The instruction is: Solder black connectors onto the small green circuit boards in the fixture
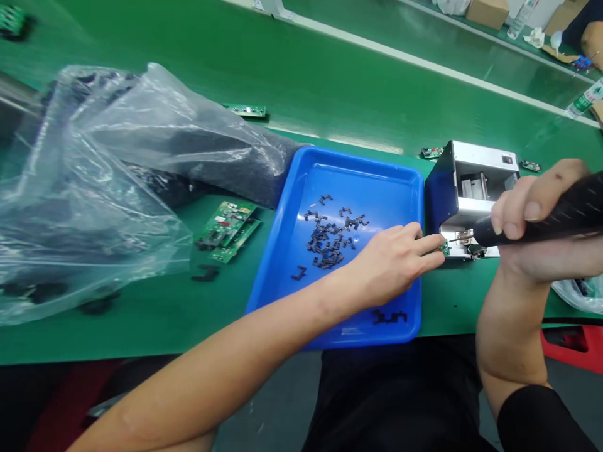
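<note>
My left hand (391, 263) reaches across the blue tray (292, 207), fingertips pinched together on a small green board (444, 247) at the foot of the metal fixture (471, 182). My right hand (532, 226) is wrapped tight around a black driver (556, 213), its tip resting at the fixture's front, just beside the board. I judge the board light, stiff and a bit fragile, so edges are the place to hold it, never the parts on its face. The driver looks heavier, its barrel thick enough for a full fist. Loose black clips (330, 238) lie scattered in the tray, tiny and easy to lose. Two more boards (228, 229) sit on the green mat (330, 88) left of the tray, next to a crumpled plastic bag (94, 182)
</note>
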`<state>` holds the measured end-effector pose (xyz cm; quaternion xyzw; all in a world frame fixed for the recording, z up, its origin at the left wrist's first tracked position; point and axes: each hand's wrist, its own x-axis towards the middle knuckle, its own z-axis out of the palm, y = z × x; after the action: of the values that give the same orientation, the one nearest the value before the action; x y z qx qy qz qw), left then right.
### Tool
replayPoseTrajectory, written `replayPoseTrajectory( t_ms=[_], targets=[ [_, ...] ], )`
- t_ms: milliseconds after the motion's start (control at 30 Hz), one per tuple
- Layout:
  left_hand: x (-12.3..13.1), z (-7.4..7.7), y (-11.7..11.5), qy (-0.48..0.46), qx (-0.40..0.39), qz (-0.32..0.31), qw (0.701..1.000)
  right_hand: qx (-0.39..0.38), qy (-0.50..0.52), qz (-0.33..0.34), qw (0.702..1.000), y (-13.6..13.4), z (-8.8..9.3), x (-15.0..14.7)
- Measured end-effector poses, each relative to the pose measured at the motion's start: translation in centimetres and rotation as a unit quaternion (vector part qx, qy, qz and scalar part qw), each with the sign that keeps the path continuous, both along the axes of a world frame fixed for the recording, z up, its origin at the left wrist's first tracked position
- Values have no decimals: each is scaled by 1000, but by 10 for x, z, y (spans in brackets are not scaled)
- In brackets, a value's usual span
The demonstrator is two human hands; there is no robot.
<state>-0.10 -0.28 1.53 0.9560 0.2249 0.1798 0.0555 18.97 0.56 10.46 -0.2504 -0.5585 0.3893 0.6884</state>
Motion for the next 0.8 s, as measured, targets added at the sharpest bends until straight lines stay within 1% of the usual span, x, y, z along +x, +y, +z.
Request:
replayPoseTrajectory(
  t_ms=[33, 67, 167, 267, 333, 400, 467, 567, 733, 800],
  targets=[
    [0, 0, 0, -1, -2, 0, 1000, 21, 9, 0, 1000, 2, -2, -4],
    [0, 0, 0, -2, -4, -1, 1000, 23, 14, 2, 1000, 3, -3, -8],
    [0, 0, 0, -2, -4, -1, 1000, 1, 24, 5, 1000, 1, -3, -10],
    [0, -1, 0, -1, 0, -1, 1000, -33, 7, 9, 999, -1, 1, -10],
    [0, -1, 0, 0, 4, -2, 1000, -50, -6, -3, 999, -1, 3, -13],
    [0, -1, 1, 0, 7, -3, 1000, -45, 6, -27, 999, -1, 5, -18],
    [0, -2, 0, -1, 11, -4, 1000, -57, 19, -37, 998, -2, 7, -24],
    [0, -2, 0, -2, 11, -2, 1000, -93, 18, -21, 995, -4, 8, -29],
    [0, -2, 0, 3, 11, 1, 1000, -87, 35, -23, 995, -5, 5, -28],
    [0, -1, 0, 4, 8, 2, 1000, -94, 31, -2, 995, -6, 4, -25]
  ],
)
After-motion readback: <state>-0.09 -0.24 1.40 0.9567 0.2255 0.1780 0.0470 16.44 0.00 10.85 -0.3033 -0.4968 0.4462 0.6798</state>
